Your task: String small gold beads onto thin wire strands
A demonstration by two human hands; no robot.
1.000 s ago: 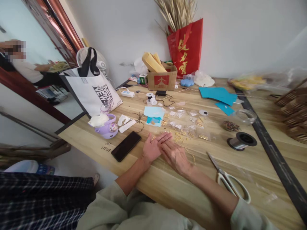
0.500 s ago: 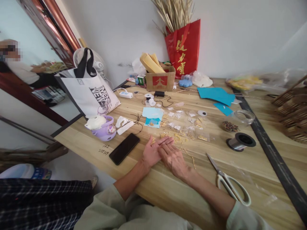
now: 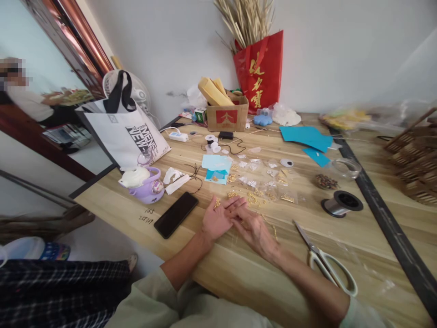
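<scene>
My left hand (image 3: pixel 218 217) lies palm up on the wooden table (image 3: pixel 239 269), fingers stretched out, with a few small gold beads near its fingertips. Beside it my right hand (image 3: pixel 254 228) rests palm down, its fingers spread and touching the left hand's fingers. Neither hand grips anything that I can see. Loose gold beads (image 3: pixel 254 199) and several small clear bags of beads (image 3: pixel 269 175) lie just beyond the fingertips. A black phone (image 3: pixel 175 214) lies left of the left hand. White-handled scissors (image 3: pixel 324 259) lie to the right of the right forearm.
A spool of wire (image 3: pixel 341 202), a glass bowl (image 3: pixel 346 167) and blue paper sheets (image 3: pixel 307 135) are at the right. A purple pot (image 3: pixel 145 184), a white tote bag (image 3: pixel 128 132), a cardboard box (image 3: pixel 227 114) and a red bag (image 3: pixel 259 73) stand behind. A wicker basket (image 3: pixel 413 159) sits far right.
Both hands have stayed together on the table with only a slight shift of the right hand's fingers. The head camera has drifted a little.
</scene>
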